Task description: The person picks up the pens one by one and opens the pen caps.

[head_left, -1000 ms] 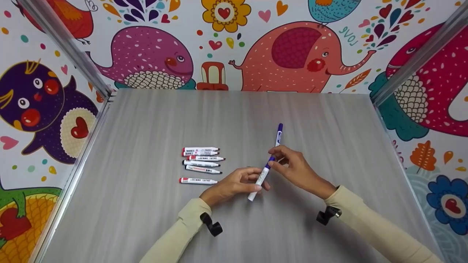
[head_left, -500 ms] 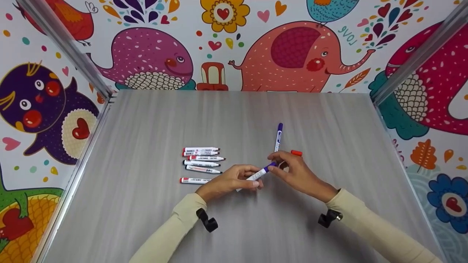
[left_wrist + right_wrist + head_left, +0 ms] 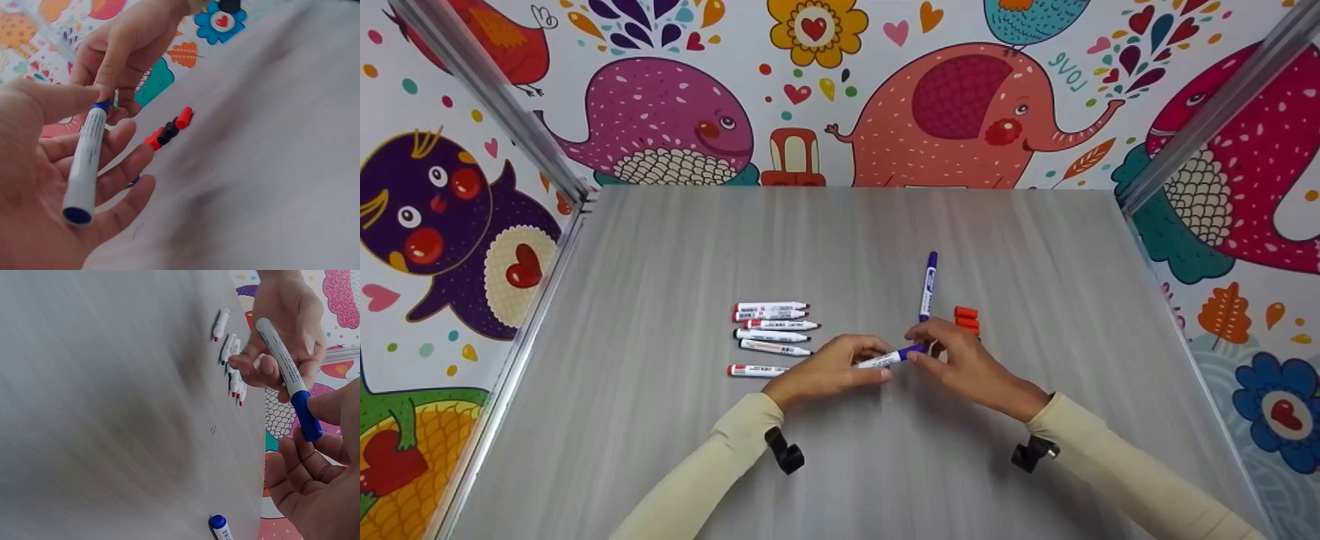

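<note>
A white marker with a blue cap (image 3: 306, 417) is held between both hands in front of the person. My left hand (image 3: 829, 369) holds its white barrel (image 3: 85, 163) between thumb and loosely bent fingers, the plain end toward the palm. Thumb and fingers of my right hand (image 3: 964, 369) pinch the blue cap, which sits against the barrel. Just beyond the right hand, another blue-and-white marker (image 3: 929, 285) lies on the table. Several uncapped markers (image 3: 772, 336) with red and black tips lie side by side left of the left hand.
Loose red caps (image 3: 966, 312) and a black cap (image 3: 167, 131) lie in a row by the right hand, partly hidden by it in the head view. The grey table (image 3: 735, 240) is bordered by printed walls and metal posts (image 3: 487, 97).
The held marker has swung from steeply slanted to nearly level. Both hands have shifted slightly, the right one toward the person, uncovering red caps and more of the blue marker on the table.
</note>
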`<state>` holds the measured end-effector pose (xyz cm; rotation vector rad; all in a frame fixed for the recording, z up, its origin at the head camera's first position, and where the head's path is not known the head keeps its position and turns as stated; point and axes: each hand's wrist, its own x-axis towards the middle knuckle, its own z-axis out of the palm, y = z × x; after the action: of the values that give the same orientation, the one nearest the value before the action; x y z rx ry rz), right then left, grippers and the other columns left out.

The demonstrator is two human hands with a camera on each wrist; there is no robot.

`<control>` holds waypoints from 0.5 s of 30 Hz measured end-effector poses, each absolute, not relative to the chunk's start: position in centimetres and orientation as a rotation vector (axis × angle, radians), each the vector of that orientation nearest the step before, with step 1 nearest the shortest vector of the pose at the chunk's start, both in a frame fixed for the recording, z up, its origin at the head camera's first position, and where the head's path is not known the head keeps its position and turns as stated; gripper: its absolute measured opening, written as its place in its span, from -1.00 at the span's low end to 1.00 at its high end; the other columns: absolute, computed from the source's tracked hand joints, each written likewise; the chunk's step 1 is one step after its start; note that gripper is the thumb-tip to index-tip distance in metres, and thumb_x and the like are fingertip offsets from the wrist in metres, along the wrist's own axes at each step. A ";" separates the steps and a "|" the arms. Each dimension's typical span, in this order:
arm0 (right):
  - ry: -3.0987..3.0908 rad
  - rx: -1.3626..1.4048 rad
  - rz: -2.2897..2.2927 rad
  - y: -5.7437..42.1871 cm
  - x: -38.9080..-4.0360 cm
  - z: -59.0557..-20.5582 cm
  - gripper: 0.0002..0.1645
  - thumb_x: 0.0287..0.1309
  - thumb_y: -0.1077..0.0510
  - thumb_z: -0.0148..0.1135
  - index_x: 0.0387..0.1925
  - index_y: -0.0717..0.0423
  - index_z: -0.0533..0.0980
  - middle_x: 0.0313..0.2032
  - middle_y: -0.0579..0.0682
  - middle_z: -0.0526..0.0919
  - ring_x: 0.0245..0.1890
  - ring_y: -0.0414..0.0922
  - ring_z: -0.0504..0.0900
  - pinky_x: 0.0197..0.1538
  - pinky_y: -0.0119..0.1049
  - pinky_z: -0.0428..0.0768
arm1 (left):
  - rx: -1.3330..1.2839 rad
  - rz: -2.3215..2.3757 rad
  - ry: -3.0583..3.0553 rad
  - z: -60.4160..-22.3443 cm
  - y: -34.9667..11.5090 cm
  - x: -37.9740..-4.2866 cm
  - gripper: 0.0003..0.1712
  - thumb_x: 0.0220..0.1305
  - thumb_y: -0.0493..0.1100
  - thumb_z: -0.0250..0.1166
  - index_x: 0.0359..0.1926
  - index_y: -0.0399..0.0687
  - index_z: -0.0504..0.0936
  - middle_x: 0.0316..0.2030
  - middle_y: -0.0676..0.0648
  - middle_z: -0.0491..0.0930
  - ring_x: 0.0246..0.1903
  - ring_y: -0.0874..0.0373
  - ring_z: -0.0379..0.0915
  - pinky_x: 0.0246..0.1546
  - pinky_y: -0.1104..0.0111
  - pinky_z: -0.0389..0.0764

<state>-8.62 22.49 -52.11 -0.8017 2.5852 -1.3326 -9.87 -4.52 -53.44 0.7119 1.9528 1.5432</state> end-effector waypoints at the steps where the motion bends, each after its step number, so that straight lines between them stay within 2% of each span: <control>1: 2.583 -0.816 -1.329 22.5 -8.6 -52.2 -0.69 0.44 0.25 0.46 0.15 0.05 0.66 -0.03 -0.10 0.73 -0.12 -0.16 0.69 0.03 -0.19 0.72 | 0.721 1.518 1.998 -53.3 -4.4 -9.9 -0.66 0.50 -0.18 0.42 0.19 -0.23 0.73 -0.09 0.03 0.76 -0.12 0.27 0.58 -0.02 0.36 0.58; 5: 2.585 -0.863 -1.298 22.5 -8.5 -52.4 -0.68 0.42 0.30 0.47 0.12 0.04 0.66 -0.06 -0.12 0.73 -0.14 -0.17 0.69 -0.01 -0.21 0.73 | 0.762 1.432 2.124 -53.1 -4.3 -9.8 -0.72 0.48 -0.19 0.44 0.14 -0.16 0.76 -0.13 0.08 0.75 -0.15 0.28 0.58 -0.04 0.35 0.59; 11: 2.581 -0.913 -1.290 22.4 -8.3 -52.9 -0.69 0.38 0.36 0.47 0.08 0.08 0.68 -0.09 -0.13 0.71 -0.16 -0.18 0.68 -0.06 -0.25 0.72 | 0.842 1.355 2.267 -53.0 -3.8 -9.6 -0.79 0.47 -0.32 0.44 0.07 -0.17 0.78 -0.17 0.00 0.80 -0.23 0.30 0.58 -0.12 0.38 0.61; 15: 2.573 -0.949 -1.292 22.2 -8.2 -53.1 -0.70 0.39 0.37 0.46 0.06 0.04 0.69 -0.10 -0.14 0.70 -0.16 -0.18 0.67 -0.07 -0.28 0.71 | 0.927 1.271 2.397 -53.0 -3.6 -9.5 -0.82 0.47 -0.32 0.46 0.04 -0.18 0.79 -0.17 -0.03 0.82 -0.26 0.31 0.58 -0.14 0.39 0.64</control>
<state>-8.22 22.22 -53.12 -0.9493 2.5727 -1.2924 -9.46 -3.57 -53.03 0.9269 2.3966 1.2711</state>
